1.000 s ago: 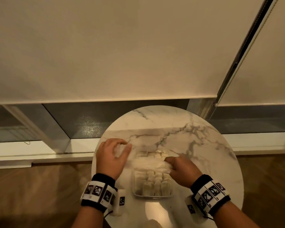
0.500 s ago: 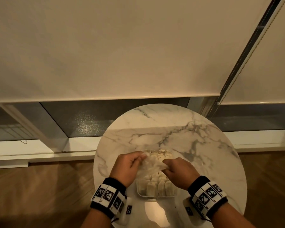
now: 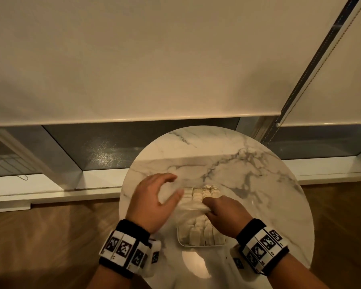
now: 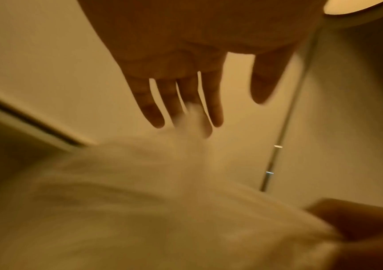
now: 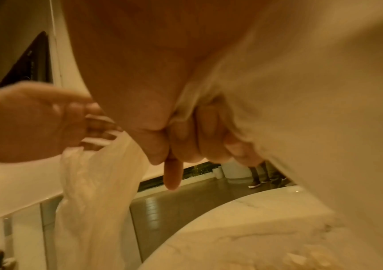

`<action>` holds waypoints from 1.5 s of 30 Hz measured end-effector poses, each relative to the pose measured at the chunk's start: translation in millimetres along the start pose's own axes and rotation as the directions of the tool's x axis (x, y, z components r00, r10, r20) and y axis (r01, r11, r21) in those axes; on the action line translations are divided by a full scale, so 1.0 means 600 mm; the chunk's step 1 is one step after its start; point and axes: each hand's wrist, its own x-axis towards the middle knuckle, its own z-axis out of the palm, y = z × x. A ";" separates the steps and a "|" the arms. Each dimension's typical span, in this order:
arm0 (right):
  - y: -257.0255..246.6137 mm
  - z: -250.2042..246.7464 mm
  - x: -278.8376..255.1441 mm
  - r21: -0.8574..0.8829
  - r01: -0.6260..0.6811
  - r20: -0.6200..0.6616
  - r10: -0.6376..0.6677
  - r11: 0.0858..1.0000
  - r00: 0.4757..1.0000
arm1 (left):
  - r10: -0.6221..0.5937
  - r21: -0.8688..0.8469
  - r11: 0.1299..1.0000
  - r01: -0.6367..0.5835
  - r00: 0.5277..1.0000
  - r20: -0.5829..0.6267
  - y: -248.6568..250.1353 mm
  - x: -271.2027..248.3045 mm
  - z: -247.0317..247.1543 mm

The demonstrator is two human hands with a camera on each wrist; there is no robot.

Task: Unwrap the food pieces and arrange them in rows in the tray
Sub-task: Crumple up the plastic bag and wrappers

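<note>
A clear tray point(image 3: 200, 245) on the round marble table point(image 3: 248, 163) holds rows of pale food pieces point(image 3: 199, 230). A thin translucent wrap point(image 3: 189, 205) is bunched across the middle of the tray. My right hand point(image 3: 206, 206) grips the wrap over the tray, with its fingers curled round the wrap point(image 5: 98, 182) in the right wrist view. My left hand point(image 3: 175, 184) is left of the tray with straight, spread fingers. The wrap point(image 4: 162, 182) stretches up to its fingertips point(image 4: 217, 122) and clings there, blurred.
The table stands close to a low window sill point(image 3: 56, 184) under a drawn roller blind point(image 3: 133, 59). A bead chain point(image 3: 300, 84) hangs at the right. Wooden floor point(image 3: 40, 236) lies around the table. Bare marble shows beyond and right of the tray.
Half a second ago both hands pinched the wrap close together over the tray. My left hand has since swung out to the left and opened. The right hand has stayed put.
</note>
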 end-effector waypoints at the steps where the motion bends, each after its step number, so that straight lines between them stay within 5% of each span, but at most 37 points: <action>1: -0.009 0.002 0.003 0.018 0.031 0.003 -0.032 0.999 0.999 | 0.075 0.126 0.988 -0.094 0.986 0.147 0.029 0.003 0.012; 3: -0.022 0.004 0.010 0.059 0.116 -0.003 -0.116 0.991 0.993 | 0.099 0.267 0.940 -0.211 0.920 0.379 0.058 0.010 0.042; 7: -0.003 -0.003 0.018 0.144 0.104 -0.071 -0.094 0.984 0.993 | -0.076 0.232 0.971 -0.054 0.852 0.518 0.029 0.027 0.066; 11: 0.009 -0.015 0.015 0.331 0.101 -0.131 -0.061 0.938 0.990 | -0.123 0.128 0.990 0.054 0.762 0.636 0.002 0.023 0.088; 17: 0.088 -0.028 0.020 0.477 -0.052 -0.156 0.143 0.877 0.977 | -0.107 -0.150 0.967 0.205 0.864 0.491 -0.057 0.043 0.081; 20: 0.086 -0.022 0.019 0.660 0.010 -0.210 0.171 0.751 0.963 | -0.133 -0.300 0.921 0.249 0.924 0.359 -0.049 0.044 0.090; 24: 0.029 0.004 0.022 0.868 0.154 -0.261 0.169 0.473 0.950 | -0.309 -0.600 0.726 0.336 0.939 0.152 0.017 0.046 0.117; 27: -0.004 0.022 0.021 0.913 0.186 -0.226 0.070 0.362 0.972 | -0.364 -0.784 0.489 0.383 0.906 0.216 0.056 0.041 0.137; 29: -0.006 0.026 0.017 0.957 0.195 -0.207 0.034 0.215 0.978 | -0.366 -0.820 0.422 0.387 0.900 0.237 0.075 0.038 0.142; 33: 0.013 0.027 0.003 0.961 0.190 -0.212 0.092 0.202 0.973 | -0.310 -0.797 0.469 0.381 0.916 0.256 0.075 0.028 0.149; 37: 0.025 0.036 -0.021 0.960 0.176 -0.224 0.217 0.217 0.950 | -0.084 -0.563 0.812 0.155 0.985 0.150 0.049 0.007 0.152; 39: 0.035 0.033 -0.029 0.976 0.210 -0.217 0.286 0.055 0.933 | 0.056 -0.508 0.858 0.067 0.973 0.224 0.058 -0.004 0.147; 41: 0.044 0.020 -0.031 0.956 0.200 -0.123 0.326 -0.215 0.937 | 0.149 -0.362 0.932 -0.012 0.924 0.352 0.071 -0.011 0.148; 43: 0.062 0.007 -0.041 0.892 0.139 -0.019 0.271 -0.431 0.962 | 0.106 -0.235 0.972 0.003 0.886 0.451 0.086 -0.020 0.161; 45: 0.072 -0.004 -0.052 0.855 0.048 0.062 0.194 -0.516 0.979 | 0.042 -0.257 0.964 0.074 0.908 0.417 0.101 -0.019 0.183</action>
